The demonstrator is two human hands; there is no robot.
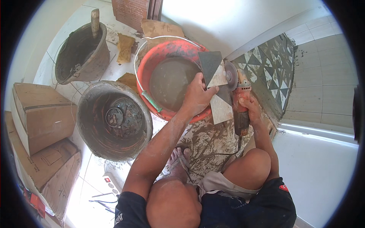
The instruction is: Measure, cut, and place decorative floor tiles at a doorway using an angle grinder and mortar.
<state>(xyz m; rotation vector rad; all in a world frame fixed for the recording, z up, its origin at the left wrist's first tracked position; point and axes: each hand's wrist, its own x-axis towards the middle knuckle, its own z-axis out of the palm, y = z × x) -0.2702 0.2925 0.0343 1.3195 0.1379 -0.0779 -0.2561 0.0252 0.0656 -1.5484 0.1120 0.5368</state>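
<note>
My left hand [198, 95] grips the edge of a patterned floor tile [221, 111] with dark grey and pale triangles, over the right rim of a red bucket [142, 72]. Closed round the body of a red and black angle grinder [241, 110] is my right hand [251, 108]. The grinder's round disc [232, 75] stands upright at the tile's right edge; whether it spins or touches the tile I cannot tell. Cloudy grey water [173, 81] fills part of the bucket, whose wire handle has a green grip [151, 101].
A grey-crusted bucket [89, 142] with debris stands left of the red one; another mortar-coated bucket [62, 70] holds a wooden handle [95, 22]. Cardboard boxes [47, 125] and a power strip [112, 183] lie left. Patterned tiles [266, 72] cover the doorway floor. The grinder's cord [213, 154] passes my foot.
</note>
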